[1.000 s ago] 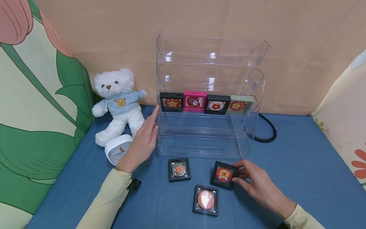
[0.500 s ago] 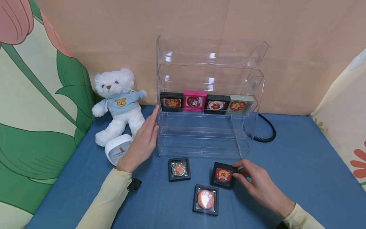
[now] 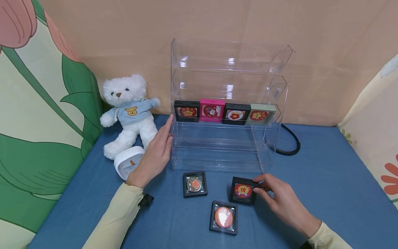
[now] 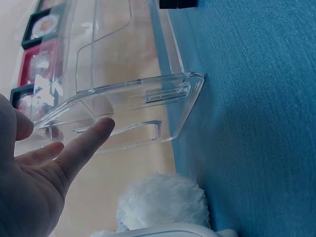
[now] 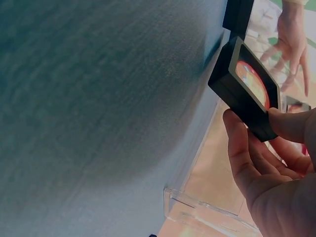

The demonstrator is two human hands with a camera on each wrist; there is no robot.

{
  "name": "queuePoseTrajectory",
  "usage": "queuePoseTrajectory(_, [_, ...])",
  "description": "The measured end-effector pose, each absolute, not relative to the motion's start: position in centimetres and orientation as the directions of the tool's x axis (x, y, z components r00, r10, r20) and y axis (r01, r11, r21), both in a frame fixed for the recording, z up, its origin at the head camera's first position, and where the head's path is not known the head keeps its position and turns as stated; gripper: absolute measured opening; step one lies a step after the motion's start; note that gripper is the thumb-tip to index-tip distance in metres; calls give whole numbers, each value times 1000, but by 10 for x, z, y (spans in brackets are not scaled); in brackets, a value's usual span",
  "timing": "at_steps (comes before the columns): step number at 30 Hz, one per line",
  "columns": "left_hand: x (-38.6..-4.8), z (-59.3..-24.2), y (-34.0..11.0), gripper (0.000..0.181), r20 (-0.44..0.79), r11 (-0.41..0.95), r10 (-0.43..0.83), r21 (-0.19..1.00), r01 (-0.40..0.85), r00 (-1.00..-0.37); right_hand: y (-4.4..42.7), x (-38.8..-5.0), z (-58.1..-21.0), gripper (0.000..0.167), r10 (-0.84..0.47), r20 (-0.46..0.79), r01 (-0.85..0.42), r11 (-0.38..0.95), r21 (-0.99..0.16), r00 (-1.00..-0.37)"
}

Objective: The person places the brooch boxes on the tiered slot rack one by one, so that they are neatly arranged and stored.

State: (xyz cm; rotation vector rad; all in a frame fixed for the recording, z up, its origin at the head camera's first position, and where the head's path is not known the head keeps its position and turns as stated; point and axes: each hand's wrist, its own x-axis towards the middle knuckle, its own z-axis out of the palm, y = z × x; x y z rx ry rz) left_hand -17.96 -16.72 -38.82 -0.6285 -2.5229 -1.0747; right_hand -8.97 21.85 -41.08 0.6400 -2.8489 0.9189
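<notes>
My left hand point(image 3: 153, 155) rests its straight fingers against the left side panel of the clear tiered rack point(image 3: 214, 166); in the left wrist view the fingertips of that hand point(image 4: 54, 168) touch the clear panel point(image 4: 133, 94). With thumb and fingers my right hand point(image 3: 284, 202) pinches the right edge of a black square case point(image 3: 235, 199) with a red and gold round badge. The right wrist view has this case point(image 5: 237, 94) tilted and held off the cloth by the right hand point(image 5: 276, 168). Two other black cases point(image 3: 194, 193) point(image 3: 224, 230) lie flat on the blue cloth.
Several cases point(image 3: 212, 101) stand in a row on a middle tier of the rack. A white teddy bear point(image 3: 124, 91) and a white clock point(image 3: 125, 165) are left of it. A black coiled cord point(image 3: 289, 152) lies to its right.
The held black case has turned slightly and its face sits a little straighter, still in my right hand's pinch. My left hand has stayed against the rack.
</notes>
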Motion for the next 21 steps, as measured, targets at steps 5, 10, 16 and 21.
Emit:
queuePoseTrajectory(5, [-179, -388, -168, 66, 454, 618, 269, 595, 514, -850, 218, -90, -411, 31, -375, 235, -442, 722, -532, -897])
queuePoseTrajectory(10, [-180, -388, -168, 66, 456, 617, 270, 594, 516, -848, 217, -91, -409, 32, -383, 260, -463, 721, -515, -886])
queuePoseTrajectory(16, [-180, -388, -168, 66, 460, 617, 273, 590, 520, -845, 214, -94, -407, 34, -409, 296, -505, 703, -500, -863])
queuePoseTrajectory(21, [-180, -388, -168, 67, 461, 618, 272, 589, 521, -845, 210, -97, -403, 35, -425, 329, -537, 689, -487, -843])
